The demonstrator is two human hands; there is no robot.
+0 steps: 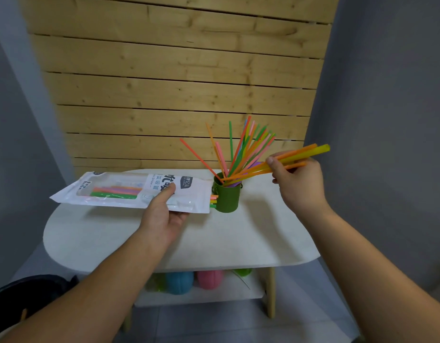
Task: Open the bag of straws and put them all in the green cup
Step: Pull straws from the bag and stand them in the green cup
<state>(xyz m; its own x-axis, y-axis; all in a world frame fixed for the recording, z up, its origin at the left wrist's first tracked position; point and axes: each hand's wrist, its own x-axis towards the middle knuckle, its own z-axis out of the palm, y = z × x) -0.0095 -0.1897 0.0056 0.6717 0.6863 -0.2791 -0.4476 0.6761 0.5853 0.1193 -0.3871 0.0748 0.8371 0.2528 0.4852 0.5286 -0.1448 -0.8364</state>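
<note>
Straw bag (129, 191) was white with a clear window; print was partly covered by the thumb, only large Chinese characters, a dark logo patch and the Latin word "Straw" could be made out; the rest was too small to read. Left hand (162, 214) gripped the bag from below with the thumb on top, holding it roughly level above the table (214, 243); bag mouth pointed right, just beside the green cup (226, 195); four straw ends (213, 201) stuck out of the mouth (orange, yellow, green visible); more straws showed through the window, count unclear.

Right hand (295, 179) was closed on a bundle of held straws (298, 155), about three or four, yellow and orange; their lower tips reached into the cup, upper ends jutted up-right past the fingers.

Cup stood upright near the table's back edge, right of centre; a fan of loose straws (241, 149) was already in it, over a dozen, exact count not possible, leaning mostly right, one red straw leaning far left.

Table front and left areas were bare; right edge close under the right forearm. Wooden slat panel (179, 78) stood directly behind. Lower shelf (201, 295) held one blue (179, 280) and one pink (210, 278) rounded item, plus green ones partly hidden.
</note>
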